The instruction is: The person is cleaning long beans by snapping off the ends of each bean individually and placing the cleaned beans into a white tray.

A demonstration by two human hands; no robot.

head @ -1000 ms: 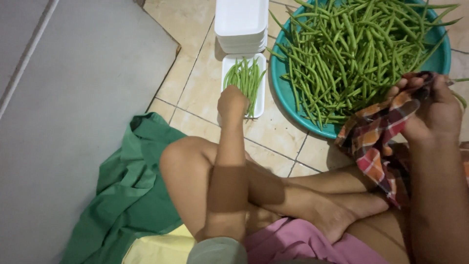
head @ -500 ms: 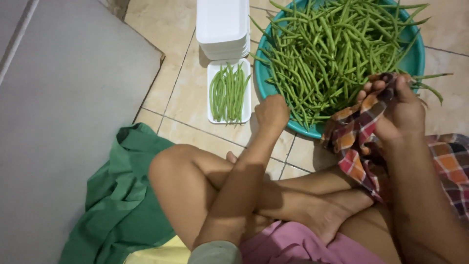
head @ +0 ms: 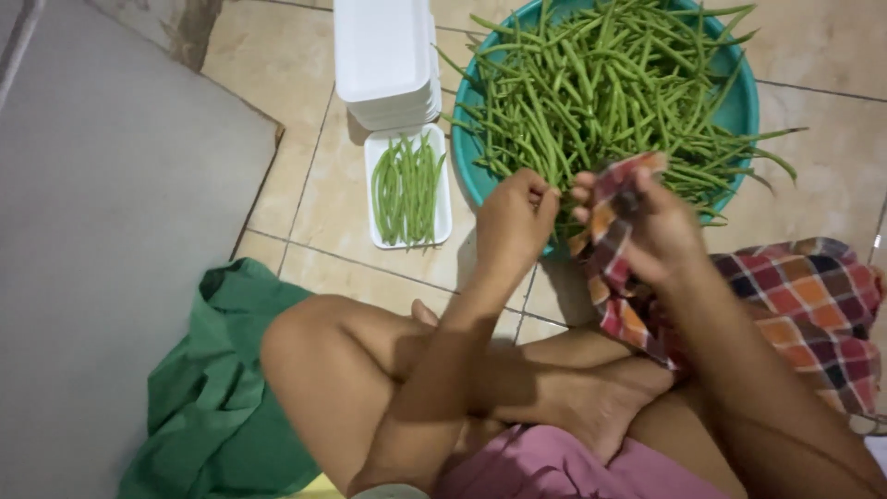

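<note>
Person cross-legged on tiled floor (head: 305,199). Left hand (head: 513,222) pinches green beans (head: 601,88) at teal basin (head: 744,106) rim; right hand (head: 647,231) clutches checkered cloth (head: 804,296). Best practice: gather even bunch, ends aligned, matching foam tray (head: 443,217) alongside.

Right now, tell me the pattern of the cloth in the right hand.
Checked cloth: red, orange, white, dark squares; head view.

teal basin (head: 739,106) — top rim cut off, right hand (head: 647,226) palm under checkered cloth (head: 610,208)
</note>
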